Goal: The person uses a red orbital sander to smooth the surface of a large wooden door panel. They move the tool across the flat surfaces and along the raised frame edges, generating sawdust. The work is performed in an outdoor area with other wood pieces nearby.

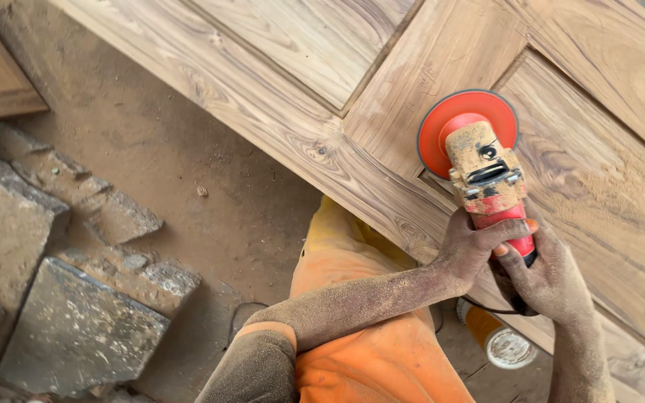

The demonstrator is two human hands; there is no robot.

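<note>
While both hands grip sander (pixel 487 179), capped can (pixel 498 339) below.

Both hands close round the red body of a dust-caked angle grinder (pixel 487 175) — the left hand (pixel 470 248) grips from nine o'clock, the right hand (pixel 550 277) from four o'clock. Its round red disc (pixel 460 119) lies flat against a panelled wooden door (pixel 322 145), at twelve o'clock from the hands. Toward six o'clock an orange can (pixel 496 337) stands on the dirt floor (pixel 173 157), beside orange trousers (pixel 360 351). Broken grey stone slabs (pixel 76 328) lie at nine o'clock. Whether the disc is spinning — perhaps — cannot be told.
</note>
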